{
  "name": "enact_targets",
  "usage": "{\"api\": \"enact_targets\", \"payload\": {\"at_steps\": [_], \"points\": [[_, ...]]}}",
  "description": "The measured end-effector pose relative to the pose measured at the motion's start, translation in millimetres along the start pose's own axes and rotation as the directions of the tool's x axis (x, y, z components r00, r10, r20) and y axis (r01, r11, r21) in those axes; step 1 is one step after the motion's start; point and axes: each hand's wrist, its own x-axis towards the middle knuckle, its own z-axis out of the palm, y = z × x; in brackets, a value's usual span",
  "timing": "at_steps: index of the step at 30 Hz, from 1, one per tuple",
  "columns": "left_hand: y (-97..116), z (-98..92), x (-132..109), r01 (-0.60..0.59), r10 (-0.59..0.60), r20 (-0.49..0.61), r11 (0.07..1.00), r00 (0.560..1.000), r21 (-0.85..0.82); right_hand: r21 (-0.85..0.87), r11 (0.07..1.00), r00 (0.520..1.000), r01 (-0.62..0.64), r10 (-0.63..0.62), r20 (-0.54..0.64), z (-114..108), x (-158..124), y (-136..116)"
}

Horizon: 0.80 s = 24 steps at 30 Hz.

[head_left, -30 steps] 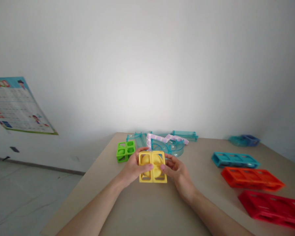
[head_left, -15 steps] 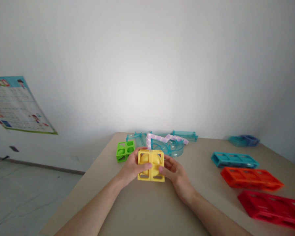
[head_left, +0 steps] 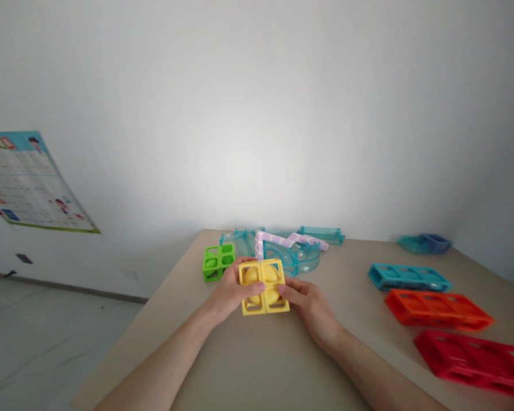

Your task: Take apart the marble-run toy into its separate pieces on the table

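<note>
Both hands hold a yellow block [head_left: 272,275] above the table, made of cube frames with round openings, side by side with a seam down the middle. My left hand [head_left: 229,291] is closed on its left half, the thumb across the front and the fingers behind. On the right half my right hand [head_left: 310,305] grips with its thumb on the front edge; its other fingers are partly hidden behind the block. Just beyond my left hand stands a green block [head_left: 212,264] of the same kind.
Clear teal track pieces [head_left: 310,260] and a purple zigzag strip [head_left: 278,240] lie at the back by the wall. To the right are teal [head_left: 409,278], orange [head_left: 437,308] and red [head_left: 475,357] block rows. A dark blue piece [head_left: 437,244] sits at the far right on the table [head_left: 257,365].
The yellow block has tilted slightly in my hands. My right hand's fingers have shifted a little around its right side; my left hand stays nearly the same.
</note>
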Motion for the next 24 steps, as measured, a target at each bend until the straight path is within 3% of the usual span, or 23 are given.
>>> {"api": "enact_targets", "payload": {"at_steps": [8, 12, 18, 22, 24], "points": [[4.9, 2.2, 0.5, -0.029, 0.03, 0.029, 0.999, 0.999, -0.029, -0.009, 0.999, 0.999, 0.038, -0.038, 0.037, 0.4, -0.2, -3.6], [4.1, 1.9, -0.4, -0.082, 0.08, 0.041, 0.996, 0.996, 0.024, -0.192, 0.974, 0.991, 0.124, -0.131, -0.025, -5.1, 2.9, 2.7], [10.3, 5.4, -9.1, -0.07, 0.059, 0.16, 0.995, 0.985, 0.067, -0.502, 0.829, 0.938, 0.248, -0.336, -0.091, -7.9, -4.2, 0.7], [9.6, 6.3, -11.5, -0.083, 0.078, 0.275, 0.996, 0.958, 0.007, -0.423, 0.877, 0.958, 0.227, -0.279, -0.065, -7.4, -14.3, -14.2], [7.0, 5.6, -11.1, -0.129, 0.123, 0.32, 0.992, 0.94, 0.0, -0.357, 0.907, 0.964, 0.224, -0.261, -0.057, -17.7, -16.2, -27.3]]}}
